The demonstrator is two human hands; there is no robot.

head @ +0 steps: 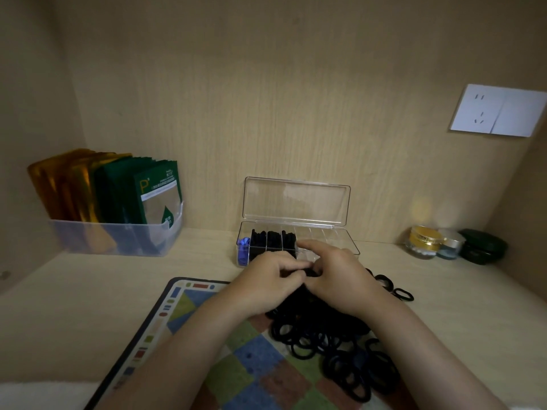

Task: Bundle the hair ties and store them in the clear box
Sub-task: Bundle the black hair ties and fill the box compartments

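Observation:
A clear box (331, 242) stands on the shelf with its lid up. Its left compartments hold a blue tie (243, 250) and three black bundles (273, 239); the right ones look empty. Just in front of the box, my left hand (270, 281) and my right hand (337, 275) meet and together pinch a small bunch of black hair ties (309, 273), mostly hidden by the fingers. My right index finger points left along the box's front edge. A large pile of loose black hair ties (340, 350) lies under and behind my wrists.
A colourful checkered mat (189, 306) lies under the pile. A plastic bin of green and gold sachets (118, 208) stands at the back left. Small jars (423, 242) and a dark case (482, 247) sit at the back right. A wall socket (497, 113) is above them.

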